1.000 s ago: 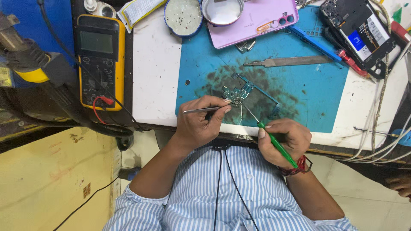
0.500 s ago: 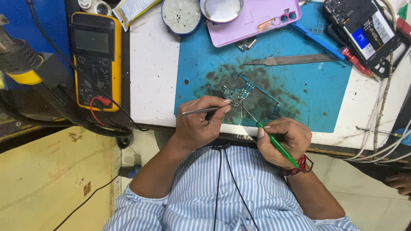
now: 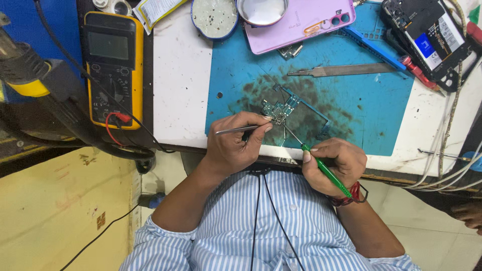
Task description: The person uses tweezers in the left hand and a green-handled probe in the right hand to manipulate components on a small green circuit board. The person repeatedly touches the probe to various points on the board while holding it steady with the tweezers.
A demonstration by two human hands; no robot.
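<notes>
A small green circuit board [image 3: 279, 109] lies on a stained blue work mat [image 3: 371, 110]. My left hand [image 3: 236, 148] grips metal tweezers [image 3: 241, 129], whose tips touch the board's near edge. My right hand [image 3: 334, 163] holds a green-handled pointed tool [image 3: 326, 171]. Its thin metal tip reaches up to the board beside the tweezers. Both hands rest at the near edge of the white table [image 3: 181, 75]. My striped shirt fills the bottom of the view.
A yellow multimeter [image 3: 113, 65] with a red lead sits at left. A pink phone back [image 3: 301, 22], a round tin [image 3: 216, 17], a metal file [image 3: 346, 70], a blue tool [image 3: 374, 47] and an opened phone [image 3: 432, 37] lie at the back. Cables [image 3: 452, 170] hang at right.
Both hands stay on the board with their tools; only the view has shifted slightly.
</notes>
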